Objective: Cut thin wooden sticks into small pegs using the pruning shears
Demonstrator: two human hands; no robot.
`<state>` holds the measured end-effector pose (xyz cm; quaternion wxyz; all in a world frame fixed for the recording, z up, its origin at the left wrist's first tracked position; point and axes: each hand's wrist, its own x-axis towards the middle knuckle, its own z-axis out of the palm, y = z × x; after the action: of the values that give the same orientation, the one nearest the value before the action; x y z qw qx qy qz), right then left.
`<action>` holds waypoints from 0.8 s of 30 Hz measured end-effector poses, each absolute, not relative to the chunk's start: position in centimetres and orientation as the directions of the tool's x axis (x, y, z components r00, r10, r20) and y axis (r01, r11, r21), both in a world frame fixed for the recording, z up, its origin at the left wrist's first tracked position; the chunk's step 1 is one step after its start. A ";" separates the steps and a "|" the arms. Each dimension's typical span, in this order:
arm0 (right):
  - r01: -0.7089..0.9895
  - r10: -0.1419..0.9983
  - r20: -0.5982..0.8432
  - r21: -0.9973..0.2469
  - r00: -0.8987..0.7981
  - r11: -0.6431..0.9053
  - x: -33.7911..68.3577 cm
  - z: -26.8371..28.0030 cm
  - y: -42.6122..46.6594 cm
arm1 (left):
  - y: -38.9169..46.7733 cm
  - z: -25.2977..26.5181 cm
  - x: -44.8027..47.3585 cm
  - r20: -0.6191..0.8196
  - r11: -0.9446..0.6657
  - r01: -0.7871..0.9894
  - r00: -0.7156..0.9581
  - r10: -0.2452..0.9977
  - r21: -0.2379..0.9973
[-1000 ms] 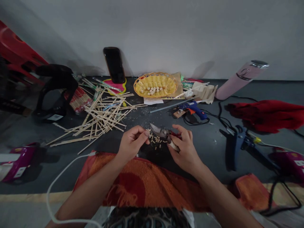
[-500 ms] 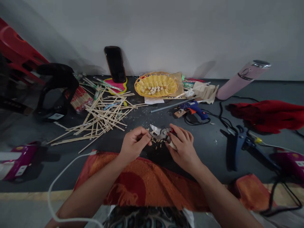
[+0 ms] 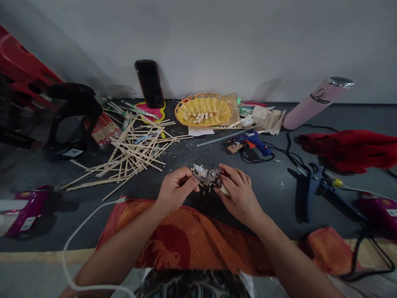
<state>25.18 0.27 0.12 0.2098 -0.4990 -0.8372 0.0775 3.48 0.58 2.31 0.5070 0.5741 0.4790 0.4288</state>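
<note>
Pruning shears (image 3: 207, 174) with a curved metal blade rest in my right hand (image 3: 237, 188), its fingers wrapped round the handles. The blades point left towards my left hand (image 3: 176, 186). Thumb and fingers of that hand are pinched together right by the blade tips; what they hold is too small and hidden to make out. Below the shears, several short cut stick pieces (image 3: 204, 192) lie scattered on the dark table (image 3: 266, 215). A loose pile of thin wooden sticks (image 3: 133, 151) spreads to the left of my hands.
A yellow woven basket (image 3: 203, 109) holds small pale pieces. Near it are a blue glue gun (image 3: 259, 145), a propped phone (image 3: 149, 84) and a pink flask (image 3: 319, 101). Large blue-handled cutters (image 3: 310, 190) lie right. An orange cloth (image 3: 198, 244) covers the front edge.
The shears have tilted slightly and their blades look closer together than before. Both hands stay in nearly the same place.
</note>
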 end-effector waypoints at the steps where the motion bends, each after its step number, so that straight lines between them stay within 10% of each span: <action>1: 0.801 0.867 0.277 -0.341 -0.415 0.492 25.2 0.1 0.3 | 0.6 2.3 3.5 0.010 -0.030 0.114 0.176 0.984 0.993; 24: 0.764 0.882 0.226 -0.441 -0.414 0.472 25.9 0.2 1.1 | -0.1 3.0 3.7 0.050 -0.114 0.205 0.292 0.955 0.972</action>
<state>25.91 1.10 0.18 0.2171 -0.4957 -0.8298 0.1358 3.65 -0.11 2.98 0.4871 0.6393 0.4538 0.3848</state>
